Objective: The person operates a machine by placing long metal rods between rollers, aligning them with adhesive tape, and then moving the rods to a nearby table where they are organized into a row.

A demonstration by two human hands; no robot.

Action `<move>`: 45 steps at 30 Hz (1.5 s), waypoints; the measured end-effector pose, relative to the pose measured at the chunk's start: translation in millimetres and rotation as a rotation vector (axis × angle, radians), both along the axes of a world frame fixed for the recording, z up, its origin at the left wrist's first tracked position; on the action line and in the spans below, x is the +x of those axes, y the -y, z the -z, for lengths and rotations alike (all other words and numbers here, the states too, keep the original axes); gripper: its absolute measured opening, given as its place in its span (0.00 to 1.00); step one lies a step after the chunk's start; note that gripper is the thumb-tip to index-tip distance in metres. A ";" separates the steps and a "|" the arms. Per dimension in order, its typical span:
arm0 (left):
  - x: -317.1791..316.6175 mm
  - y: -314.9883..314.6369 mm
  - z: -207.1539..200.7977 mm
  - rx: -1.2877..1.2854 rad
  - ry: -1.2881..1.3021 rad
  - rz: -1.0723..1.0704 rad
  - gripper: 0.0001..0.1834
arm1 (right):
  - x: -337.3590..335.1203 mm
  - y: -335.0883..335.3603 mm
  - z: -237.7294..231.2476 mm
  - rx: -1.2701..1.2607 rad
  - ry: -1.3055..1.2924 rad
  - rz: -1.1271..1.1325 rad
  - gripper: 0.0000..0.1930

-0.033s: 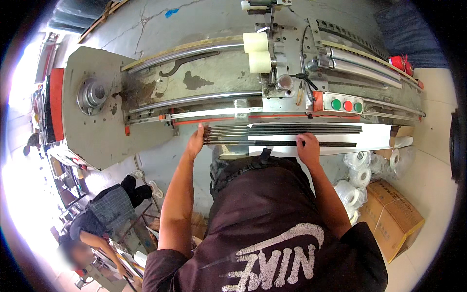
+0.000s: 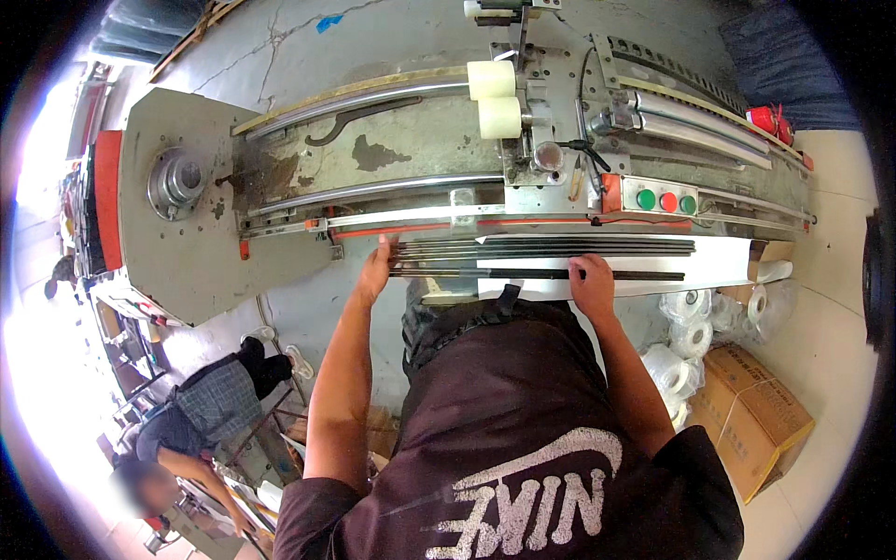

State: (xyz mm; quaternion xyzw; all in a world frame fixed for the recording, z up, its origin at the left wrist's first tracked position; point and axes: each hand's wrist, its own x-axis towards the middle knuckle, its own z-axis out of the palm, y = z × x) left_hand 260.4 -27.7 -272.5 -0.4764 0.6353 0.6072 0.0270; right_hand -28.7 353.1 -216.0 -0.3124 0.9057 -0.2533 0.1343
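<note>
Several long thin dark metal rods [image 2: 541,250] lie side by side along a white sheet [image 2: 719,261] on the front ledge of a long grey machine [image 2: 411,159]. My left hand [image 2: 375,271] presses flat against the rods' left ends. My right hand [image 2: 592,280] rests on the nearest single rod [image 2: 635,274], fingers curled over it. Both forearms reach up from the lower edge, over my dark shirt.
The machine carries two cream rollers [image 2: 495,98], green and red buttons [image 2: 667,201] and a round hub [image 2: 177,182] at the left. White paper rolls [image 2: 686,327] and a cardboard box [image 2: 751,420] sit on the floor at right. A person [image 2: 201,411] crouches at lower left.
</note>
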 end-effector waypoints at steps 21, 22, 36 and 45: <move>28.3 -14.9 12.1 0.101 -0.141 -0.016 0.19 | 68.8 67.2 -16.8 0.072 0.025 -0.121 0.17; 27.1 -15.4 12.5 0.049 -0.102 0.012 0.20 | 70.6 66.9 -15.1 0.100 0.036 -0.104 0.17; 17.4 -21.9 14.0 -0.072 -0.082 0.063 0.21 | 66.2 69.9 -13.9 0.077 0.003 -0.177 0.15; 38.8 -29.0 -7.6 -0.022 0.028 -0.034 0.21 | 68.0 98.2 0.2 -0.037 0.031 -0.542 0.15</move>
